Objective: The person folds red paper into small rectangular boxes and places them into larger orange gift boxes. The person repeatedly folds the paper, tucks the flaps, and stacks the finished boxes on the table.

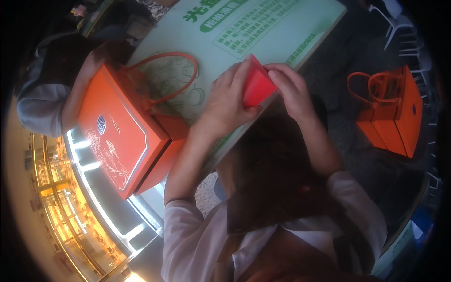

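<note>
Between my two hands is a small bright red piece (258, 84), flat-sided like folded card or a little paper box; I cannot tell which. My left hand (228, 98) wraps its left side, with the thumb at the lower edge and the fingers along the top. On the other side, my right hand (290, 87) pinches its upper right edge with bent fingers. Both hands are above the edge of a pale table (221, 61) printed in green. Left of my left forearm stands a large orange gift box (124, 136) with a rope-like looped handle (195, 70).
A co-worker's hand (94, 66) and grey sleeve (40, 110) are at the orange box's far left. Another orange handled gift box (399, 115) sits off the table to the right. White chairs (392, 21) stand at the upper right; lit shelves (66, 197) line the lower left.
</note>
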{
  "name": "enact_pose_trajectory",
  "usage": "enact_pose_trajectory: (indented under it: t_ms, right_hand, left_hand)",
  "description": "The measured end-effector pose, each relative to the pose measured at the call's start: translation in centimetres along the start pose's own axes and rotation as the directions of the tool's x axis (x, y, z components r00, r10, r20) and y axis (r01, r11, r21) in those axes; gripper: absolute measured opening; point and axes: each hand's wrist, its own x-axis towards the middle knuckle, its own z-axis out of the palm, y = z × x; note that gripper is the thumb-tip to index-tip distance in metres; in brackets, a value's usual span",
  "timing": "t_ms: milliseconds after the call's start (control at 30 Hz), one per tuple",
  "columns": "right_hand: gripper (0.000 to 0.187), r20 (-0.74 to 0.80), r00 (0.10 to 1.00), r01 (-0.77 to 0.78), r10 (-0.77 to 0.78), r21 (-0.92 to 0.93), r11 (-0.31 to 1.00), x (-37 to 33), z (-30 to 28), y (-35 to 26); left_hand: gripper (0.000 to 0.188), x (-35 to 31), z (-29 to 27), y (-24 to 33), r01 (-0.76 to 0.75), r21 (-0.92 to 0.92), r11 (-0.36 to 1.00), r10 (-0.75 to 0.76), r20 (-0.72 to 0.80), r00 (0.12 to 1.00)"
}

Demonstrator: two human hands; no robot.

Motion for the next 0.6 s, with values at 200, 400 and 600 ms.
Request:
enact_pose_trajectory:
  t_ms: [200,400,600]
  right_hand:
    - [0.028,0.087,0.996,0.021,-0.021,-0.009,1.000,0.3,-0.5,0.0]
    - [0.034,0.126,0.992,0.034,-0.026,-0.061,0.998,0.4,-0.8,1.0]
    - [0.034,0.145,0.982,0.142,-0.119,-0.168,0.975,0.7,-1.2,1.3]
  left_hand:
    - [0.114,0.4,-0.5,-0.7,0.025,-0.061,0.998,-0.019,0.103,0.995]
    - [0.116,0.5,-0.4,-0.6,0.085,-0.084,0.993,-0.072,0.141,0.987]
    - [0.113,0.6,0.0,-0.8,0.096,-0.055,0.994,-0.089,0.115,0.989]
